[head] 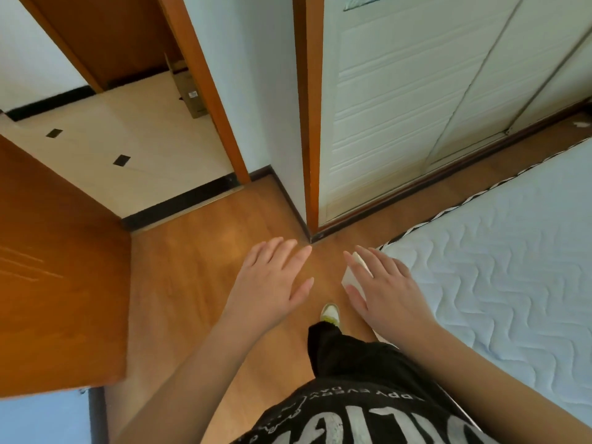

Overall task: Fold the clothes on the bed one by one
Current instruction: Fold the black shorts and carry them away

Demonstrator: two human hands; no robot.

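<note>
The bed [499, 283] fills the right side, and the part in view is a bare white quilted mattress with no clothes on it. I am standing on the wooden floor [198, 283] beside the mattress corner. My left hand [272, 280] hovers palm down over the floor with straight, spread fingers and holds nothing. My right hand [381, 290] is also palm down, near the mattress corner. It holds a small flat white object [354, 270] that shows between its thumb and forefinger.
An open wooden door [57, 267] stands at the left, with a doorway to a tiled hall [128, 149] behind it. White sliding wardrobe doors [400, 107] face the bed across a narrow strip of floor. My black trousers and one shoe [330, 314] show below.
</note>
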